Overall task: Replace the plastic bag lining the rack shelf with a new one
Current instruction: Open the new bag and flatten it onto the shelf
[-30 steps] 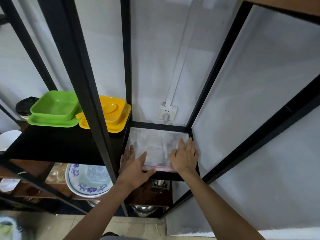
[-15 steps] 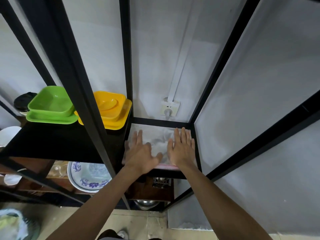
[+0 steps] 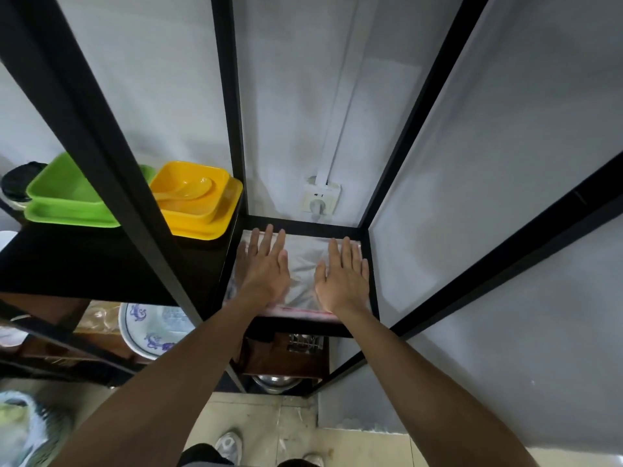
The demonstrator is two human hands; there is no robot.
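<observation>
A clear plastic bag [image 3: 303,264] with a red strip along its near edge lies flat on the small black rack shelf [image 3: 303,224]. My left hand [image 3: 266,271] rests palm down on the bag's left half, fingers spread and reaching almost to the shelf's back rail. On the bag's right half my right hand [image 3: 344,278] lies flat too, fingers apart. Neither hand grips anything. The bag wrinkles between the two hands.
Black rack posts [image 3: 229,106] frame the shelf. A yellow dish with a spoon [image 3: 195,197] and a green dish [image 3: 67,197] sit on the left shelf. A wall socket [image 3: 320,198] is behind. A patterned plate [image 3: 151,328] and metal items lie below.
Both hands have slid away from me over the bag, from its near edge toward the back of the shelf, staying flat. The bag now lies smoother.
</observation>
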